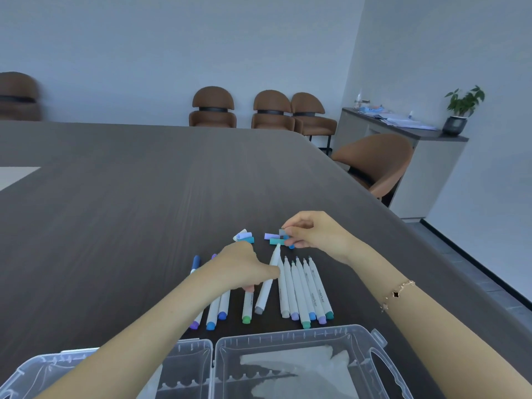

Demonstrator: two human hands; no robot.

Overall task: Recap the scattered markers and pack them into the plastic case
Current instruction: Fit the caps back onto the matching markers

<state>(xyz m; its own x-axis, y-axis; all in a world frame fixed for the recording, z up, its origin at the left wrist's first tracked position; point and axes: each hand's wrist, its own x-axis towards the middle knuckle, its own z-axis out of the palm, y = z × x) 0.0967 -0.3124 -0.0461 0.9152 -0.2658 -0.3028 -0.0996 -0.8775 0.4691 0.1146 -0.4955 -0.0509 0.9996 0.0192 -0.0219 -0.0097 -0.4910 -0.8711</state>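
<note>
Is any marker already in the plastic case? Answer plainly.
No: the open plastic case holds only a crumpled clear bag, and every marker lies on the table.

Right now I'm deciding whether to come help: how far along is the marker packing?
Early. Nothing packed: the plastic case lies open without markers. The left hand holds a marker; the right hand pinches a grey cap. The uncapped row and loose caps remain.
</note>
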